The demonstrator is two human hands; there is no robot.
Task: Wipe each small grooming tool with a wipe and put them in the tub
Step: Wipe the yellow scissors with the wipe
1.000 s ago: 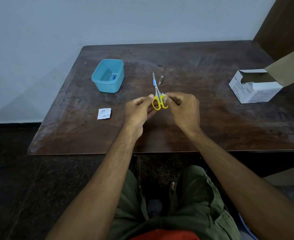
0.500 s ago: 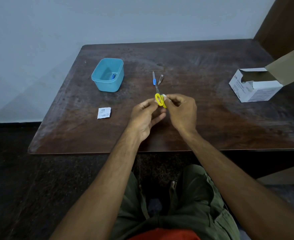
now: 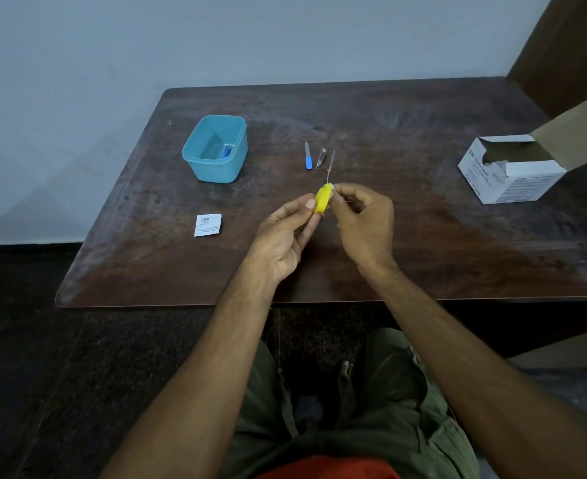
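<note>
My left hand (image 3: 285,233) pinches the yellow handles of the scissors (image 3: 323,200), thumb on the near loop, blades pointing away toward the far edge of the table (image 3: 423,257). My right hand (image 3: 363,221) has fingers curled, pinching a small white wipe (image 3: 332,187) against the handles' far end. Scissors are held above the table, right of and nearer than the tub (image 3: 216,148). Tub holds one blue item; can't tell what. Right of the tub: blue-handled nail file (image 3: 308,156), nail clipper (image 3: 321,158) just beside it. Torn wipe sachet (image 3: 208,225) lies nearer than the tub. Open wipe box (image 3: 506,167) far right of the tub.
</note>
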